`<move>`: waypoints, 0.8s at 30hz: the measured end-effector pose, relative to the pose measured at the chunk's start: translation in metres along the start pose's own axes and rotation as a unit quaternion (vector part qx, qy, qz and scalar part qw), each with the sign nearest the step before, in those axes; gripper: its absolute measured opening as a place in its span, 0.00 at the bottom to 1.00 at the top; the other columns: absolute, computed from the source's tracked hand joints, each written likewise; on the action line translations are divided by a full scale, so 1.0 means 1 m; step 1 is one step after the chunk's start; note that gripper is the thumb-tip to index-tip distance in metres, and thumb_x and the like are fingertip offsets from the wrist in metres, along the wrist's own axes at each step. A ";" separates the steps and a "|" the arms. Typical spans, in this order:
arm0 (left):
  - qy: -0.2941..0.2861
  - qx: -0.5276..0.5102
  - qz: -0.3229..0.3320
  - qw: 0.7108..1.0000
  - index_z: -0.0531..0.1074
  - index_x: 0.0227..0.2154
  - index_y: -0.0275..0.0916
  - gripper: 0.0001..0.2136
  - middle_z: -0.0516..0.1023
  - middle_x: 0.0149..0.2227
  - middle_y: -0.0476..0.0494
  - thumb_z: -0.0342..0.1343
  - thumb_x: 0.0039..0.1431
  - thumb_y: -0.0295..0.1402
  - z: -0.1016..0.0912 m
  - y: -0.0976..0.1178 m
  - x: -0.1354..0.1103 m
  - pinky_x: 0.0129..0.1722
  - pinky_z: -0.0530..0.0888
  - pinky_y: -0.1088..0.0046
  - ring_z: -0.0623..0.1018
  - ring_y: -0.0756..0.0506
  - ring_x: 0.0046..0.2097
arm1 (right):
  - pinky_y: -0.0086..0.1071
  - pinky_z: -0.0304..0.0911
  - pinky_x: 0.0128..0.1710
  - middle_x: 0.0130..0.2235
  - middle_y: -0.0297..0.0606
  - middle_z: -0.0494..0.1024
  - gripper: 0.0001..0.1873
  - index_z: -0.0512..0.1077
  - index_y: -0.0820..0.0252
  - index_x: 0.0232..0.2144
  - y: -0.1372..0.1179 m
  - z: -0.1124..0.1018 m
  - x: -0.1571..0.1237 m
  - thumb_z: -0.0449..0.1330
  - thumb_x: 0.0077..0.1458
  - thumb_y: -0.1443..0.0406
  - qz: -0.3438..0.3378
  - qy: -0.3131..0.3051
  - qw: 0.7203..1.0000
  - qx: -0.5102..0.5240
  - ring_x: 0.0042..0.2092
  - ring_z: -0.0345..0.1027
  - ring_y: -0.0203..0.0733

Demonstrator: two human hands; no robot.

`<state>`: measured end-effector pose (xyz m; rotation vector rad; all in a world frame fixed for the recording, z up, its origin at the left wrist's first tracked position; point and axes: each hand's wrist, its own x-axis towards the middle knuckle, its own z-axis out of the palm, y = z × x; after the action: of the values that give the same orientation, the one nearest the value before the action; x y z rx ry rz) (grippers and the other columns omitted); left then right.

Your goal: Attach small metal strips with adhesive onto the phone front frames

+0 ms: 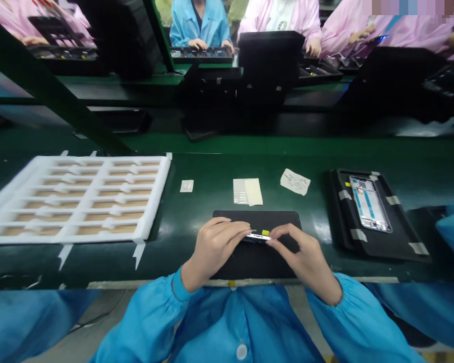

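Note:
Both my hands meet over a black mat [280, 220] at the near edge of the green bench. My left hand [212, 247] and my right hand [306, 257] each pinch an end of a thin silvery phone part [256, 236], held edge-on, with a small yellow tab on it. Fingers of both hands are closed on it. My sleeves are blue.
A white foam tray [75, 196] with slotted rows lies at the left. Small paper sheets [247, 191] and a crumpled slip [295, 181] lie beyond the mat. A black tray [374, 217] with a phone frame sits at the right. Several people work across the conveyor.

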<state>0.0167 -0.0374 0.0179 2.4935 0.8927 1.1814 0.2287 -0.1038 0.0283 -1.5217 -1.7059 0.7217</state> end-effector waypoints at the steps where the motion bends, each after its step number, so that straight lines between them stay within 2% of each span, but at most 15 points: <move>1: -0.006 -0.009 0.006 1.000 0.76 0.39 0.39 0.04 0.84 0.39 0.50 0.58 0.63 0.26 0.000 0.002 0.000 0.43 0.74 0.71 0.83 0.50 0.38 | 0.31 0.66 0.42 0.36 0.30 0.77 0.04 0.67 0.53 0.34 0.002 0.002 -0.002 0.61 0.60 0.65 -0.002 0.017 1.000 0.018 0.40 0.72 0.37; 5: -0.031 -0.023 0.024 0.999 0.76 0.38 0.38 0.04 0.84 0.38 0.49 0.58 0.62 0.25 0.001 0.008 0.000 0.40 0.75 0.71 0.83 0.48 0.40 | 0.30 0.67 0.42 0.35 0.30 0.77 0.07 0.66 0.55 0.31 0.005 0.009 -0.003 0.62 0.59 0.67 -0.014 0.056 0.996 0.064 0.39 0.73 0.36; 13: -0.044 -0.003 0.007 0.999 0.75 0.37 0.38 0.04 0.84 0.38 0.49 0.57 0.63 0.25 0.001 0.011 0.003 0.38 0.72 0.73 0.82 0.49 0.38 | 0.32 0.68 0.41 0.35 0.32 0.78 0.06 0.68 0.55 0.32 0.010 0.009 -0.001 0.62 0.59 0.69 -0.047 0.057 0.994 0.078 0.39 0.73 0.37; 18: -0.087 0.009 -0.001 0.996 0.75 0.39 0.40 0.04 0.83 0.40 0.50 0.55 0.65 0.27 -0.001 0.011 0.003 0.38 0.70 0.72 0.82 0.49 0.39 | 0.37 0.69 0.40 0.36 0.36 0.78 0.04 0.71 0.55 0.36 0.009 0.009 0.000 0.59 0.62 0.69 -0.107 0.057 0.992 0.038 0.39 0.73 0.40; 24: -0.096 0.012 -0.012 0.995 0.74 0.39 0.40 0.05 0.83 0.40 0.50 0.54 0.66 0.28 0.001 0.011 0.003 0.38 0.70 0.72 0.81 0.49 0.40 | 0.37 0.71 0.39 0.38 0.39 0.78 0.12 0.75 0.54 0.44 0.008 0.009 -0.001 0.55 0.63 0.72 -0.170 0.067 0.982 -0.037 0.40 0.72 0.40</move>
<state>0.0233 -0.0439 0.0246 2.5545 0.8857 0.9110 0.2260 -0.1031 0.0162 -1.2513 -1.8424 0.3729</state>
